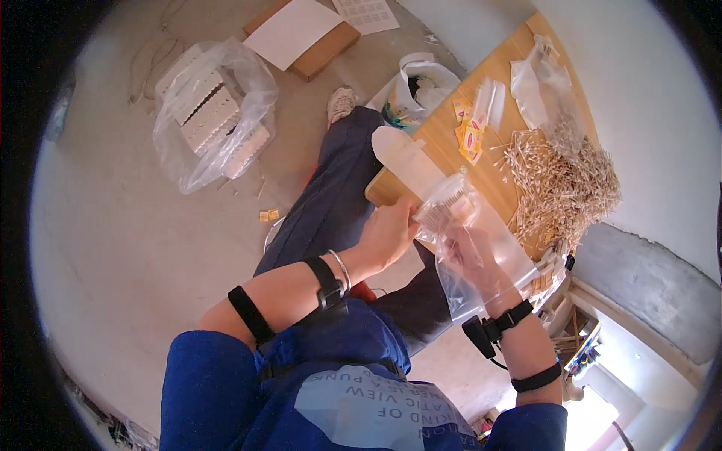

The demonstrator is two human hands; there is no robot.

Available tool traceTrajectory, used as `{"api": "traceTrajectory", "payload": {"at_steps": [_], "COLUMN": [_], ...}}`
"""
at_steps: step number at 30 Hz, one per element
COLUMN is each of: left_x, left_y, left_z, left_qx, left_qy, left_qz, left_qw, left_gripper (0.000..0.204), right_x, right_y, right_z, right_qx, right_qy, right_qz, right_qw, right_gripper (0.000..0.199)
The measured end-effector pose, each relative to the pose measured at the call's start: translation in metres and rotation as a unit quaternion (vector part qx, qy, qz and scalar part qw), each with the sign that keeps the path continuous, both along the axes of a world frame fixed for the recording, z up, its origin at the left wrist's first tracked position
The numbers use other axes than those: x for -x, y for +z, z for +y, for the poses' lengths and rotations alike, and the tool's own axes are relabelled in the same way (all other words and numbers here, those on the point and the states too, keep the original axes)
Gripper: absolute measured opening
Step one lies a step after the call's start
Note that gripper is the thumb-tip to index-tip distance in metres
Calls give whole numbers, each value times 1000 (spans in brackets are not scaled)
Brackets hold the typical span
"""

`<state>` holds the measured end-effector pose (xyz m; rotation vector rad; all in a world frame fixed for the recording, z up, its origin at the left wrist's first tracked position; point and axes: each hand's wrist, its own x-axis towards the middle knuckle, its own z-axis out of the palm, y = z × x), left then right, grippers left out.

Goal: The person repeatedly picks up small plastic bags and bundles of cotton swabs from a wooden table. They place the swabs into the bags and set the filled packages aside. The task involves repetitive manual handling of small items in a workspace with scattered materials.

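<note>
The left grip (pixel 387 234) pinches a clear bag (pixel 505 246) of bundled swabs (pixel 439 213) at the tabletop's (pixel 492 167) near edge — the right grip (pixel 474 260), veiled by film, cannot be told, released or clenched — loose swabs (pixel 564 188) heaped beyond.

We see a clear plastic bag (pixel 508 252), creased and slack, sloping across the near edge of the surface (pixel 485 180). Through its film, at the end toward the surface, we see thin pale sticks (pixel 444 214) packed side by side in a row.
</note>
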<state>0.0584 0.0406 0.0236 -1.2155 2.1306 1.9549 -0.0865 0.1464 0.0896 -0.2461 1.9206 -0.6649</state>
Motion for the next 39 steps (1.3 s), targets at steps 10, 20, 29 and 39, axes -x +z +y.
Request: {"api": "traceTrajectory", "payload": {"at_steps": [10,20,29,39], "left_x": [0,-1,4,6], "left_y": [-5,-10,-19,-16], "left_z": [1,3,1,-2], "left_qx": [19,38,30,-219], "left_qy": [-12,-19,-17,33], "left_qz": [5,16,3,48], "left_qw": [1000,999,999,974], "left_gripper": [27,24,21,26], "right_x": [3,6,10,20], "right_y": [-21,-23,-26,-28], "right_z": [8,21,14,19], "right_qx": [-16,62,11,9], "right_qy": [-104,-110,-163,-109], "right_qz": [-54,-98,-177,-189], "right_qw": [993,987,971,976], "right_gripper": [24,16,11,14]}}
